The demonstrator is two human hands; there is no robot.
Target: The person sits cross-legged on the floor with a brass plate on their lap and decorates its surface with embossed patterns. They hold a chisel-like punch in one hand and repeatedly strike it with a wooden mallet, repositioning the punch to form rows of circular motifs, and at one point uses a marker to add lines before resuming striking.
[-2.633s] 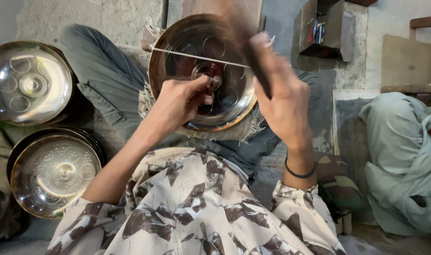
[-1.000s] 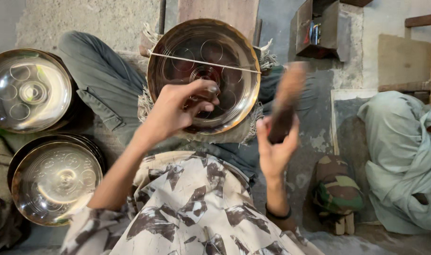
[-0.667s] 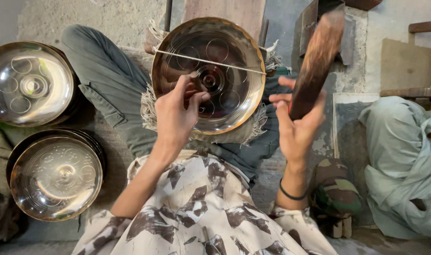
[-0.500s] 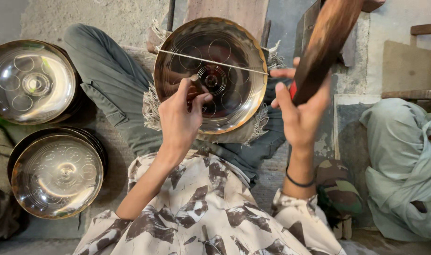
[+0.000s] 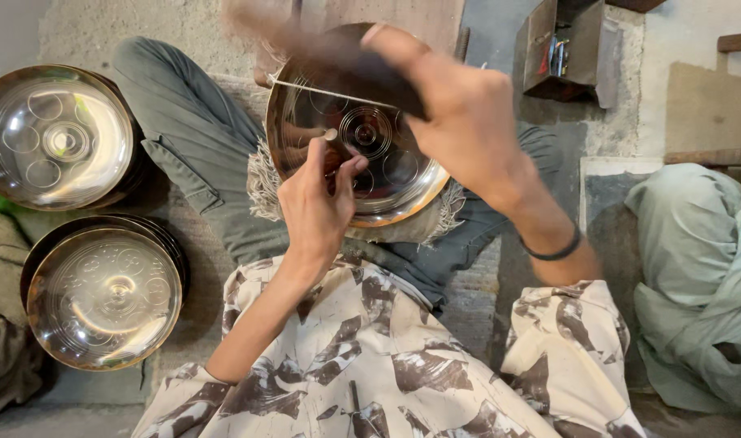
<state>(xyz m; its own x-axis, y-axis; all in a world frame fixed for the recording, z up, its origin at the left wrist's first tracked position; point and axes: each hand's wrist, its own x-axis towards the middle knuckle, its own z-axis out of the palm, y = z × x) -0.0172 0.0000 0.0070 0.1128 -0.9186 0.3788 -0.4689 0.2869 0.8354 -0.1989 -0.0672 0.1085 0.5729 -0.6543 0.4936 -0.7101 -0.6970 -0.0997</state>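
The left hand (image 5: 318, 207) sat mid-frame, fingers pinched around a small dark tool (image 5: 331, 162) pressed against the round metal tray (image 5: 387, 191) resting on the person's lap. The right hand (image 5: 460, 122), upper middle of the frame, was wrapped tight around a dark mallet (image 5: 305, 40) that was pretty blurred, hanging over the tray's upper edge. A thin metal rod (image 5: 338, 95) ran across the tray's top part. A black band (image 5: 553, 251) circled the right wrist. Over at the left edge, two stacks of similar shiny trays: one upper left (image 5: 58, 134), one lower left (image 5: 103, 296). Another person's pale green clothing (image 5: 699, 276) filled the right side.
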